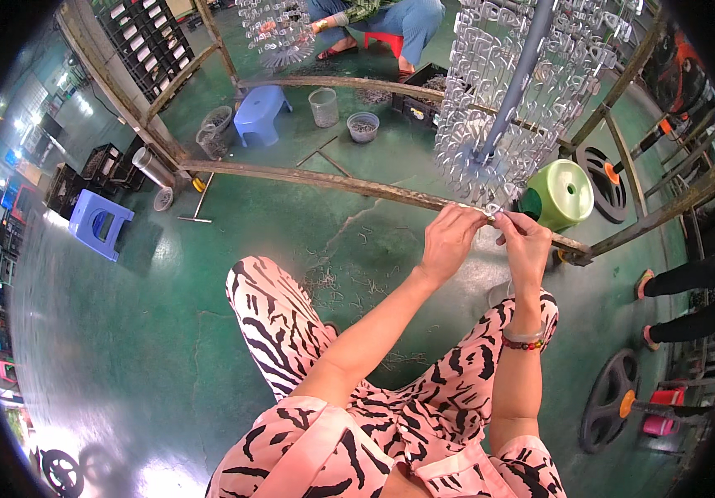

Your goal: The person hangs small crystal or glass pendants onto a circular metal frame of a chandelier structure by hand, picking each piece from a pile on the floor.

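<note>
From where I stand, everything turns on one tiny gap: the small bent-wire piece (493, 209) lies right between the two sets of fingertips, out at the far end of both arms, below the lower edge of the hanging rack (457, 133). The left hand (449, 238) reaches in from its left, the right hand (527, 246) from its right, and I'd call neither clearly nearer, since both seem to meet it. On the right, thumb and forefinger look pinched together on the piece. The left fingers are bunched closely, tips at its other side; whether they grip it too, I can't tell.

The piece looks pale and silvery, with a rounded loop to it, much like the many shiny wire shapes crowding the rack in tiers around its slanting grey pole (519, 83). It's too small for me to be sure of its long axis. The rack's lowest pieces hang so near that it's hard to say whether this one is apart from them or touching.

A worn wooden rail (366, 187) runs across just by the hands, and a light green stool (560, 203) sits beyond the right hand. On the near side of the rail, thin metal bits (324, 290) lie scattered over the green floor (167, 332).
</note>
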`<state>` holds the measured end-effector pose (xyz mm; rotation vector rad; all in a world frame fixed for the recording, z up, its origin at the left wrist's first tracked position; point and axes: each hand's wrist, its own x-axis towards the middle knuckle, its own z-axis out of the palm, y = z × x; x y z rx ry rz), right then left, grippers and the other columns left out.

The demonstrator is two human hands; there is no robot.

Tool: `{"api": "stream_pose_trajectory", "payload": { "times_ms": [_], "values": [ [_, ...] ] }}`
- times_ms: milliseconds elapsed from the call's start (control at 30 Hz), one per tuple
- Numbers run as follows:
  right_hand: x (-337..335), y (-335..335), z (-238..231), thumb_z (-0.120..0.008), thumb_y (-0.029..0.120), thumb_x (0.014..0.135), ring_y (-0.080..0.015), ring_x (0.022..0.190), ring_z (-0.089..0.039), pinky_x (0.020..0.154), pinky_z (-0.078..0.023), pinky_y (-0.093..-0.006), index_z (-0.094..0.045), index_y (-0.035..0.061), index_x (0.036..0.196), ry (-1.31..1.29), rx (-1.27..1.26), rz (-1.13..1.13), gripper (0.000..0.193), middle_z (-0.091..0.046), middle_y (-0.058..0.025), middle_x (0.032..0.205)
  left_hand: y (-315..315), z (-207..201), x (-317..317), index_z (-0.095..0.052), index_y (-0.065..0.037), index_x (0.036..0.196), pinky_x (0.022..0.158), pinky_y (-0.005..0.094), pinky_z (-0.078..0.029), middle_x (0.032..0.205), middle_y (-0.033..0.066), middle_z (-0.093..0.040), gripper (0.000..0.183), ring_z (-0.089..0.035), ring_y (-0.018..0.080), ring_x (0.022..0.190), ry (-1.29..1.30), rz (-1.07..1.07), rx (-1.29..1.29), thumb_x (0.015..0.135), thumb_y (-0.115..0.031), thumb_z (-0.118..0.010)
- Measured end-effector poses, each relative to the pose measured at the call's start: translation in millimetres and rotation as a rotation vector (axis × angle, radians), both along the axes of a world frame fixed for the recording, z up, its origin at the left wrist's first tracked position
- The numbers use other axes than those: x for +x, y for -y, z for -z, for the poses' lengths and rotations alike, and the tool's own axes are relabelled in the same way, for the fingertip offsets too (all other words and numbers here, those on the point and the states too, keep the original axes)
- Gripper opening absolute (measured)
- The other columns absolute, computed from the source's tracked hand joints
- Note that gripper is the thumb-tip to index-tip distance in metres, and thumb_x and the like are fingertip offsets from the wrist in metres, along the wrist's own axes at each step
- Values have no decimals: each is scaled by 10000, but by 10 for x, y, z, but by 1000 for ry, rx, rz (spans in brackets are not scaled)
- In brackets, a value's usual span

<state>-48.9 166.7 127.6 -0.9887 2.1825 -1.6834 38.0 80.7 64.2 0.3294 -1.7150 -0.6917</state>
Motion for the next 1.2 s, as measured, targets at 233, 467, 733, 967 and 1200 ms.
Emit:
{"api": "stream_pose_trajectory", "payload": {
  "times_ms": [233, 467, 733, 967, 1200],
  "values": [
    [-97, -117, 78, -654, 154, 798, -74, 521, -534, 490, -429, -218, -687, -28, 901, -126, 94, 27, 212, -630, -42, 638, -36, -79, 76, -634, 2, 828, 647, 351, -473, 798, 128, -632, 99, -593, 288, 732, -11, 10, 126, 734, -13, -659],
    [-3, -231, 445, -676, 181, 784, -50, 591, -526, 551, -424, -202, -693, 12, 943, -99, 63, -92, 233, -633, -18, 683, -102, -26, 112, -668, -40, 831, 632, 352, -477, 755, 116, -646, 100, -610, 275, 699, 127, 118, 195, 746, -93, -655],
    [40, -197, 537, -674, 38, 764, -57, 581, -538, 504, -418, -198, -691, -25, 879, 140, -48, -36, 132, -666, -32, 726, -110, -169, 92, -647, 9, 864, 562, 277, -464, 714, 137, -636, 98, -607, 174, 594, 284, 247, 272, 788, -53, -635],
    [-100, -185, 909, -663, 27, 737, -94, 530, -537, 477, -426, -235, -659, -68, 813, -199, -15, 42, 122, -619, -82, 615, 105, 231, 341, -689, -65, 853, 656, 374, -489, 804, 142, -660, 156, -627, 295, 729, 812, 119, 237, 741, -167, -654],
    [-183, -293, 963, -695, 78, 794, -21, 663, -516, 595, -388, -127, -692, 13, 928, 179, 33, 152, 149, -618, 34, 742, -273, 2232, 943, -701, -84, 857, 785, 433, -494, 862, 188, -656, 160, -622, 375, 854, 1482, 231, 633, 769, -174, -602]
  ]
}}
